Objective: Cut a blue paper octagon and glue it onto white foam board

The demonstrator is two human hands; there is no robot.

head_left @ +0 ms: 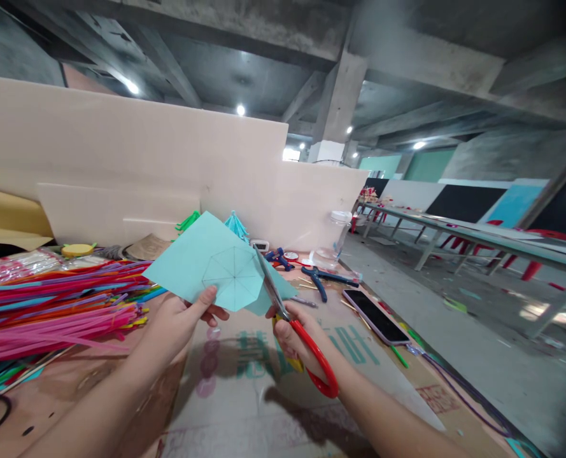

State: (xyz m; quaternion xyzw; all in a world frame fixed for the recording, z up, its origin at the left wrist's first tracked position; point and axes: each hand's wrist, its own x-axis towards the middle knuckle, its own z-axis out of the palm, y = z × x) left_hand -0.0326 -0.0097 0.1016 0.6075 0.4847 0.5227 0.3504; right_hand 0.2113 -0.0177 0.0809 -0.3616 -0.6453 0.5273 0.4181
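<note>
- Head view: the left hand [180, 321] pinches the light-blue paper sheet [211, 261] at its lower edge, held up over the middle of the desk [244, 407], thumb on top, fingers [218, 313] clenched on the paper.
- The right hand [295, 334] has its fingers through the red-handled scissors [290, 318]; the blades are parted and bite into the sheet's right side along the pencilled octagon.
- To cut well, I'd judge the left hand should turn the paper into the blades, keeping it taut and the thumb off the line.
- Room: the straws [53, 305] crowd the desk's left side; the phone [375, 316] and blue pliers [323, 280] lie near the right edge, so the free space is the cardboard below the hands.
</note>
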